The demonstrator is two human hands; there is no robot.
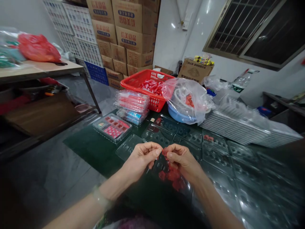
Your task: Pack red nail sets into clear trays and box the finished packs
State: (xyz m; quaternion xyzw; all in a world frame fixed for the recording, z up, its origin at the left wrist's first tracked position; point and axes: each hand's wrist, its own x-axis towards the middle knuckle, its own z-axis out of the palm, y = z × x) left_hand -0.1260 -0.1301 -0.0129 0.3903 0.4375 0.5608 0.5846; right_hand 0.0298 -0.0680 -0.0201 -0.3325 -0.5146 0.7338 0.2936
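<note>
My left hand (pixel 140 157) and my right hand (pixel 182 159) meet above a dark green table (pixel 95 149), fingertips pinched together on a strip of small red wrapped pieces (pixel 172 176) that hangs down under my right palm. Below the hands lies a clear plastic blister tray (pixel 128 146) with empty pockets. More empty clear trays (pixel 190 136) lie in rows across the table; a few pockets hold small red items (pixel 208 138).
A filled, closed tray (pixel 111 127) lies at the left, behind it a stack of packed trays (pixel 132 106). A red basket (pixel 147 86) of red pieces, a bagged blue bowl (pixel 188 101) and piles of clear trays (pixel 238 122) stand behind. Cartons line the wall.
</note>
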